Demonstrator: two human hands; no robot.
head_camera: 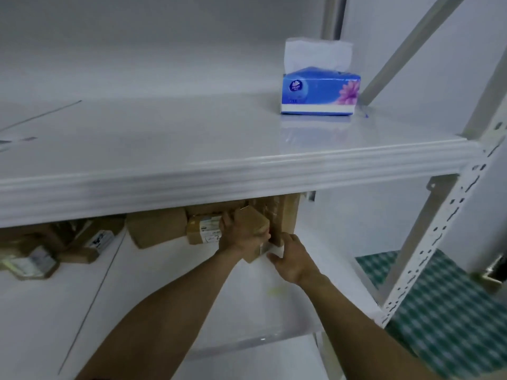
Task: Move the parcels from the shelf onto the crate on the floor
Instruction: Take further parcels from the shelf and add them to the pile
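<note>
White rack against a pale wall: tissue box [320, 90] on the upper shelf [192, 138], parcels [156, 229] bunched at the far side of the lower shelf [164, 283]. Left hand [238, 233] and right hand [292, 257] each have a curled grip on one small parcel [256, 224], tilted, at the right of the bunch. Far from done, I'd say: several parcels left to move, crate not in view.

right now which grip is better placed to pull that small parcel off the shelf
Left. The left grip wraps over the small parcel, the right grip holds only its near corner.
</note>
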